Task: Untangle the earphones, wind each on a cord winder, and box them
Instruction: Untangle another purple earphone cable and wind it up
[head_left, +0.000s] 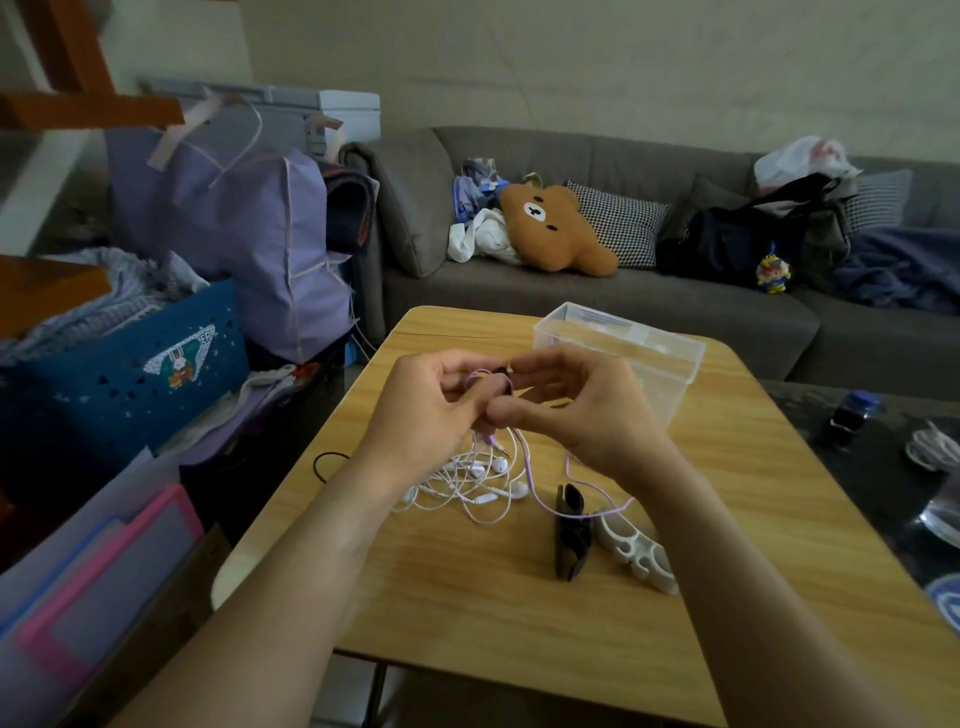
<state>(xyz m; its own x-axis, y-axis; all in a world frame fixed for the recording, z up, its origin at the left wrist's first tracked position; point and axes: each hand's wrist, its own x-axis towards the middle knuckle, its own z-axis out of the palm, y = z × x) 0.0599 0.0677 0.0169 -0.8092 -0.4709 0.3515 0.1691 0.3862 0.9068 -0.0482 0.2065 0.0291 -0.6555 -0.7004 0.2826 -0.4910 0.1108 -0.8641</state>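
Purple earphone cord (530, 470), trailing from desk (467, 597) centre toward 5 o'clock beside white earphone tangle (470, 480): left hand (431, 410) and right hand (571, 405) are pinching its raised end, best drawing it out slowly, keeping loops slack.

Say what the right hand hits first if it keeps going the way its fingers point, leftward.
Probably the left hand: the right hand fingers point left at it, both pinching the purple earphone cord above the table. Depth between them is unclear.
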